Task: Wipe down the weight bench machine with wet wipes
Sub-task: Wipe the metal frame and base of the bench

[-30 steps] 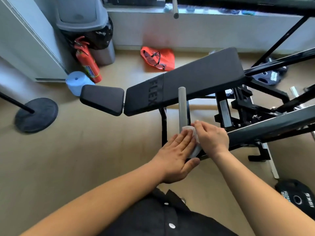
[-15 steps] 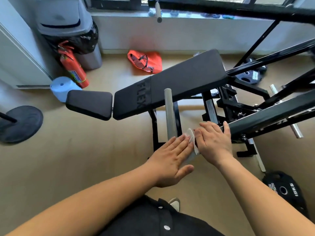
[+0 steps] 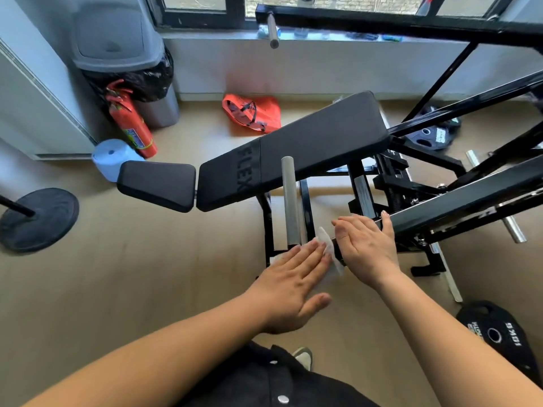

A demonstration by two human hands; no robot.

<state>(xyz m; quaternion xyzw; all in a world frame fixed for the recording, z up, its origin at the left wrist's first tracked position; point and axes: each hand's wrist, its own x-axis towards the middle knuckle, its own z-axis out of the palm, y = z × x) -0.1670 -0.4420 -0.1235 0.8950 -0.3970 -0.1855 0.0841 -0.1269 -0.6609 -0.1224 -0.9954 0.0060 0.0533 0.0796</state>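
Two straight-fingered hands: left hand [image 3: 293, 286] presses wet wipe [image 3: 326, 240] to lever arm [image 3: 470, 198], right hand [image 3: 367, 251] rests atop. Wipe (limp) likely suits flat palms.

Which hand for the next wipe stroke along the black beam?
Left, likely: the left hand lies flat on the wet wipe at the end of the black beam; the right hand rests on bare beam.

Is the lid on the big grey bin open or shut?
Shut. The grey plastic bin's lid sits flat across the top, with the black bin bag bunched below.
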